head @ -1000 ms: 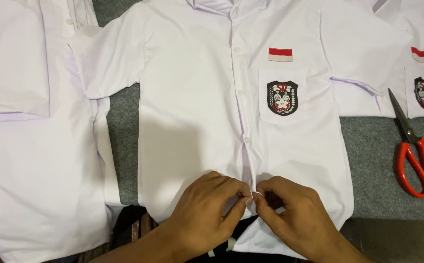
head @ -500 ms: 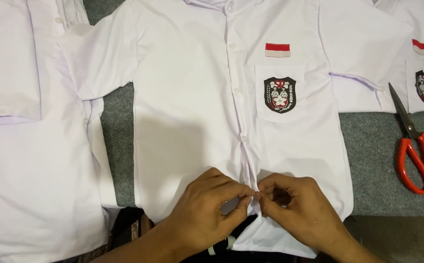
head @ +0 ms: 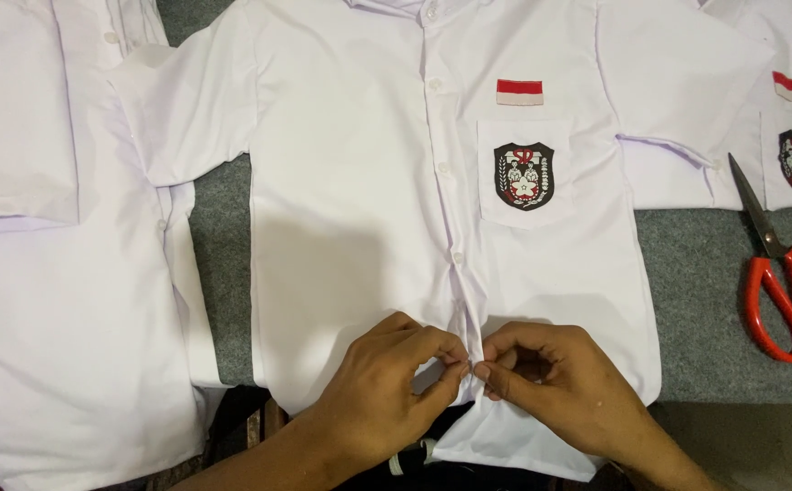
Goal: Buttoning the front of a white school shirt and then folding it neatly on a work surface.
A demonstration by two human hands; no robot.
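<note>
A white short-sleeved shirt lies flat on a grey felt table, front up, with a red-and-white flag patch and a black crest badge on its chest pocket. My left hand and my right hand meet at the bottom of the button placket, each pinching one edge of the fabric near the lowest button. The fingertips touch at the seam and hide the button there. Higher buttons along the placket look fastened.
Red-handled scissors lie shut on the felt at the right. Another white shirt covers the left side. A third shirt with the same patches lies at the upper right. The table's front edge runs just below my hands.
My hands stay at the lower placket, fingers working closer together at the seam. The view has shifted slightly, and the shirt sits a little higher in the frame.
</note>
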